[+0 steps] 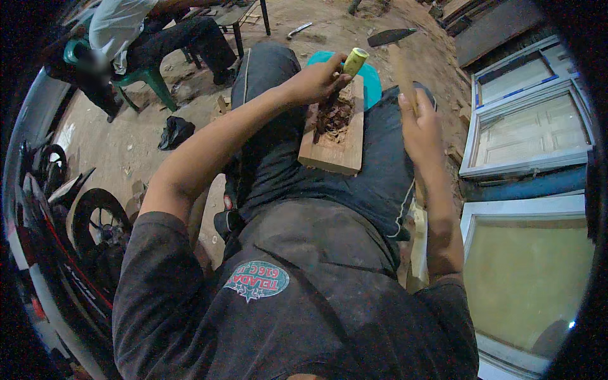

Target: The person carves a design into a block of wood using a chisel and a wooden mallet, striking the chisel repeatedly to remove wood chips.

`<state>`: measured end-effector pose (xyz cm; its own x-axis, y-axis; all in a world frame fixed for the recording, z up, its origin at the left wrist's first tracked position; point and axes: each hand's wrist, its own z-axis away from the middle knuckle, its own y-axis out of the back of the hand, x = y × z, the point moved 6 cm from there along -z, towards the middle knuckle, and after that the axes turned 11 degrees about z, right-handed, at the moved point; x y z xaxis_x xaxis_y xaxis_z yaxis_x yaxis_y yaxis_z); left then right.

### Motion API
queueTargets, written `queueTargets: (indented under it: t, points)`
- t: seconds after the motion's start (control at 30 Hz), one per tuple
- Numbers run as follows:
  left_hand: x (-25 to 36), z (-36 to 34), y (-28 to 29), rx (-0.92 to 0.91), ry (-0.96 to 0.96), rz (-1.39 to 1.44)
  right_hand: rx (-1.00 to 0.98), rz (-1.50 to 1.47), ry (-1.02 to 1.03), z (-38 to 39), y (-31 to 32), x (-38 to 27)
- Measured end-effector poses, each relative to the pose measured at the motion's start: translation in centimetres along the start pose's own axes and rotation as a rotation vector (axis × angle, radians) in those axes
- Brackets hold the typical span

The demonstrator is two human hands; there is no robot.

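Observation:
A pale wooden block (330,156) lies lengthwise across my lap, its top hollowed out and filled with brown wood shavings (335,120). Over the far end of that hollow, my left hand (318,81) is closed round a chisel (356,61). The chisel's yellow-green handle sticks up past my fingers, tilted right; its blade is mostly hidden by my hand and the shavings. On the right, my right hand (421,123) grips a wooden stick (401,71) raised beside the block, apart from the chisel. Under the block's far end shows a turquoise plastic piece (372,82).
A person sits on a green plastic chair (152,83) at the upper left. Beyond my knees, a knife (299,30) and a dark flat blade-shaped thing (389,38) lie on the dirt ground. A black bag (176,132) and motorbike (98,221) stand left; white-framed windows (465,250) lean right.

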<state>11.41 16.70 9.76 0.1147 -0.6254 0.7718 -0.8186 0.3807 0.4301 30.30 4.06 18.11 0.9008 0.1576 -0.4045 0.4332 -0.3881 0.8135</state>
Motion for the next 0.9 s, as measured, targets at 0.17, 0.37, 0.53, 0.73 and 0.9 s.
queueTargets:
  t: [0.17,0.37,0.53,0.73,0.9]
  points:
    - [0.3,-0.1,0.0,0.006,-0.038,-0.02,0.017,0.017,0.03,0.1,-0.3,-0.1]
    - [-0.3,-0.2,0.0,-0.004,-0.057,-0.034,-0.013,0.01,0.036,-0.1,-0.7,0.4]
    - [0.0,0.1,0.0,0.025,-0.089,-0.038,-0.041,-0.021,-0.021,0.2,-0.8,-0.1]
    - [0.6,0.2,0.0,-0.011,-0.009,-0.027,-0.029,-0.021,-0.077,0.6,-0.4,-0.2]
    - [-0.1,0.1,0.3,0.011,-0.08,-0.028,-0.06,-0.002,-0.018,0.3,-0.7,-0.3]
